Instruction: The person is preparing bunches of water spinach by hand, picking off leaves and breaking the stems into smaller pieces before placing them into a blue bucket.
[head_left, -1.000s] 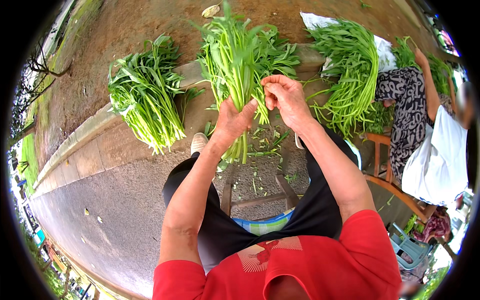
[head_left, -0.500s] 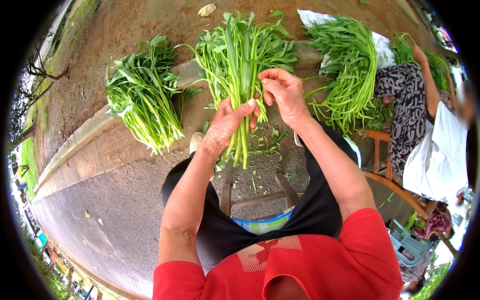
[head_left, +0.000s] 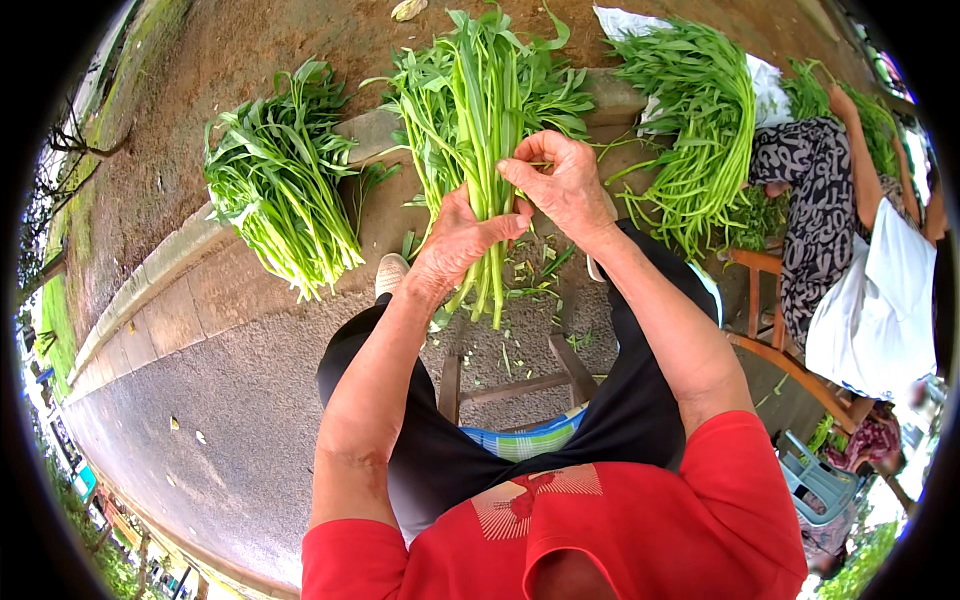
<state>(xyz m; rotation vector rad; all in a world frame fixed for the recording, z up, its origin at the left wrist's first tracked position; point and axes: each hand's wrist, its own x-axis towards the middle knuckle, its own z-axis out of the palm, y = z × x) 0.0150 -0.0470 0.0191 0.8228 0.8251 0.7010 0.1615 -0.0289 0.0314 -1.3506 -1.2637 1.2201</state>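
My left hand [head_left: 455, 245] is wrapped around a bunch of water spinach [head_left: 487, 150], its thumb across the stems. The bunch stands upright in my grip, leaves pointing away and pale cut stem ends below my fist. Against its right edge my right hand [head_left: 565, 185] makes a pinch with thumb and forefinger. What lies between those fingertips, perhaps a stem or leaf, is too small to make out. Behind the held bunch spreads more water spinach [head_left: 425, 130], partly hidden by it.
A water spinach pile [head_left: 290, 190] lies by the curb at left, another [head_left: 700, 130] on white sheeting at right. Trimmings litter the ground between my knees, near a wooden stool frame [head_left: 515, 390]. At far right, a person in patterned trousers [head_left: 805, 200] sits beside a wooden chair [head_left: 790, 370].
My right hand has moved left and slightly down, bringing its pinched fingertips against the bunch. My left hand keeps hold of the bunch, and its thumb has shifted lower.
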